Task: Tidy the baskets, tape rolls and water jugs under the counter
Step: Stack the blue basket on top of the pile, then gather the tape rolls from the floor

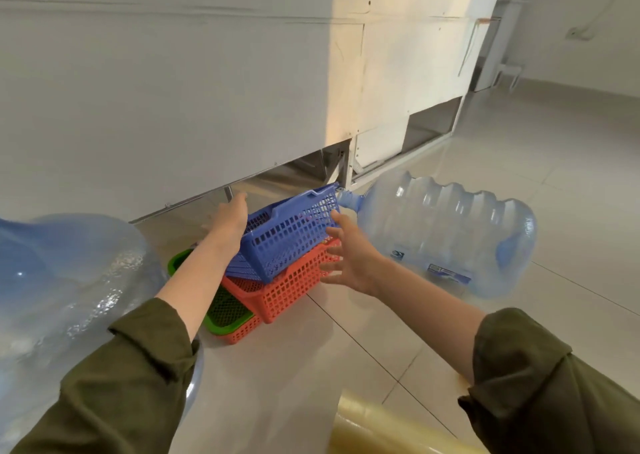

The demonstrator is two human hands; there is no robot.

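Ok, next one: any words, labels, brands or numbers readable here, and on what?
Blue-and-white label on the water jug lying on its side: printed, but too blurred to read.
Small round mark on the same jug: too small to read.
Baskets, counter, other jug: no text visible.

A tilted blue perforated plastic basket [291, 242] is held by the left grip [230, 221] over an orange perforated plastic basket [294, 290] on the tiled floor [346, 367]; the right grip [353, 263] is spread alongside.
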